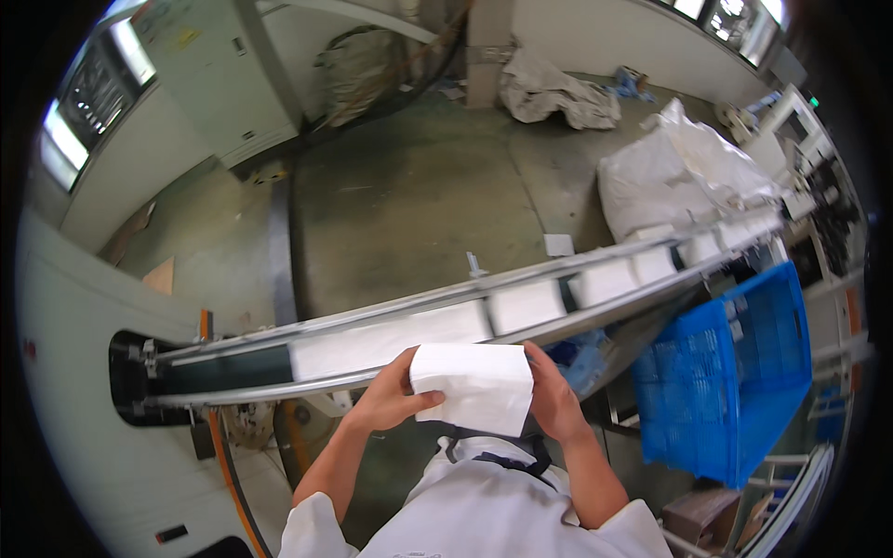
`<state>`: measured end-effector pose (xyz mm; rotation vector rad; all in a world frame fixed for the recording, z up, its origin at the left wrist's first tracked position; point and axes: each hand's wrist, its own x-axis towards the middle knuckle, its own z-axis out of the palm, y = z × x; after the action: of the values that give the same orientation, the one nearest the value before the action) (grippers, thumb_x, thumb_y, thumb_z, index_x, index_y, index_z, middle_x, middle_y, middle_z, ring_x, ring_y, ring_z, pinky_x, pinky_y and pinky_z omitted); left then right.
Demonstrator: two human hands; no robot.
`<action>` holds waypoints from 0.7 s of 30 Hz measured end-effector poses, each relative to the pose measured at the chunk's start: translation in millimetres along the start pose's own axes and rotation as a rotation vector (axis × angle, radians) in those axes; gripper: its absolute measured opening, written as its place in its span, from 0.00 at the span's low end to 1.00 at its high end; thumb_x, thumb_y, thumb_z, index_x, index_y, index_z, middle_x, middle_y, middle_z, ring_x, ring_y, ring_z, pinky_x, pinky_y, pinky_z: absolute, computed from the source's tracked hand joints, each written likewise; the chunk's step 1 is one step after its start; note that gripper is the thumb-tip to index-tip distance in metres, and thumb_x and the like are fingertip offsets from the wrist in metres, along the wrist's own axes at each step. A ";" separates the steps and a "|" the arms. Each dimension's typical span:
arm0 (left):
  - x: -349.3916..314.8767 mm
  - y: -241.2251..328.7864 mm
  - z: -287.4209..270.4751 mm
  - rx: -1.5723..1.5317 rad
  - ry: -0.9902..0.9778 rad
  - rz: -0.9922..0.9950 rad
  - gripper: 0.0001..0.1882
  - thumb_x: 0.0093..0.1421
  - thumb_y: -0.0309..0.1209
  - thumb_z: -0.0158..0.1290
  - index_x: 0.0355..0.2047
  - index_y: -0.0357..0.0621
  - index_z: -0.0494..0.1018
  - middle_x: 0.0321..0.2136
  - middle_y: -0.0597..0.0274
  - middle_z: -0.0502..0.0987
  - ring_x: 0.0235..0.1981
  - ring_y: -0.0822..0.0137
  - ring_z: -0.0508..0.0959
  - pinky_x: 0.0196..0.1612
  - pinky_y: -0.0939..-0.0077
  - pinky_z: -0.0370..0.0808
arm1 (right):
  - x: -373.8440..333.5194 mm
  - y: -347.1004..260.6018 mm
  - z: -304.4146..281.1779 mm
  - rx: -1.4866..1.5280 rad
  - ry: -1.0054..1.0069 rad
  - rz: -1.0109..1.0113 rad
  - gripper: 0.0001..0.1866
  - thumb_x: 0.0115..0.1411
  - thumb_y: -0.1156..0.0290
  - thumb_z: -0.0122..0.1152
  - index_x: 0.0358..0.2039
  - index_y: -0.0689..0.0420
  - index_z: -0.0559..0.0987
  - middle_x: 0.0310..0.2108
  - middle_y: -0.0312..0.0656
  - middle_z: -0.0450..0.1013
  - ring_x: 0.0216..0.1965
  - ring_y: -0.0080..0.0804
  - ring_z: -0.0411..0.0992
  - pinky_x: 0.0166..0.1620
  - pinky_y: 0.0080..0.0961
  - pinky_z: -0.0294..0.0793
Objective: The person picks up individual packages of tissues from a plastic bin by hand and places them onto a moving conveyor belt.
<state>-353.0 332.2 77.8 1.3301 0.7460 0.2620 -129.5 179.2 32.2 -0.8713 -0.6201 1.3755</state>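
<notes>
A white block of what looks like folded tissue paper (473, 386) is held up in front of my chest, just over the near edge of a narrow conveyor. My left hand (389, 394) grips its left side, with the thumb across the front face. On the opposite side my right hand (554, 395) presses against the edge, its fingers partly hidden behind the block. Along the dark conveyor belt (223, 370) lie similar white paper blocks (526, 308) in a row, with a longer white stretch (391, 340) nearest my left hand.
To my right stands a blue plastic crate (684, 395), tilted. Beyond the conveyor's right part sits a big white sack (688, 167). At the left the belt meets an opening in a pale machine housing (74, 372). A crumpled grey sheet (558, 93) lies on the far floor.
</notes>
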 end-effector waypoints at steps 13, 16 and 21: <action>-0.2 -62.7 -21.9 -0.165 0.268 0.080 0.42 0.56 0.26 0.47 0.67 0.40 0.38 0.61 0.55 0.56 0.62 0.64 0.56 0.63 0.71 0.51 | 51.9 58.2 32.4 -0.357 0.081 0.063 0.34 0.58 0.81 0.48 0.64 0.63 0.52 0.60 0.43 0.58 0.61 0.30 0.55 0.62 0.24 0.50; 8.9 -77.1 -33.3 -0.062 0.232 0.047 0.41 0.56 0.27 0.48 0.67 0.40 0.40 0.61 0.54 0.57 0.62 0.63 0.56 0.64 0.71 0.51 | 52.0 49.3 27.3 -0.448 0.028 0.050 0.33 0.58 0.81 0.49 0.64 0.63 0.53 0.59 0.44 0.59 0.60 0.30 0.56 0.62 0.25 0.52; 57.9 -58.7 -66.7 -0.324 -0.023 -0.198 0.27 0.59 0.26 0.51 0.58 0.36 0.60 0.52 0.56 0.69 0.54 0.66 0.69 0.59 0.68 0.64 | 100.8 48.8 -14.0 -0.466 0.105 0.018 0.33 0.61 0.73 0.55 0.63 0.65 0.53 0.57 0.50 0.63 0.56 0.33 0.64 0.57 0.28 0.63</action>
<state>-365.3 402.7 -0.5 0.9446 0.7738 0.1994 -133.7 275.3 -26.9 -1.3143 -0.8702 1.2091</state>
